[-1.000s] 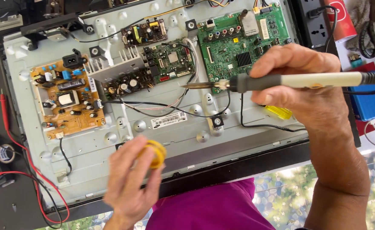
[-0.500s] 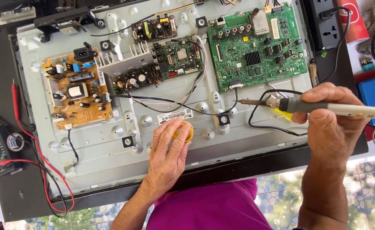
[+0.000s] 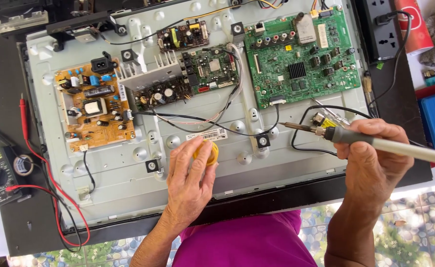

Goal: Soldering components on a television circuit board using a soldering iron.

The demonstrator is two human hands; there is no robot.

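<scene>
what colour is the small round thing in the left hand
Yellow: the small round tin in the left hand, head view.

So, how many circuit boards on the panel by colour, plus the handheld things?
Green circuit boards: 2, the large one and the smaller one.
Orange-brown circuit board: 1.
Small dark board at top: 1.
Soldering iron in the right hand: 1.
Yellow round tin under the left hand: 1.
Total: 6.

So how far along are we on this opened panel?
Done: the grey metal back panel lies open, boards exposed. In hand: the right hand holds the grey-handled soldering iron, tip off the green circuit board; the left hand holds a small round yellow tin. Left: no joint touched yet.
</scene>
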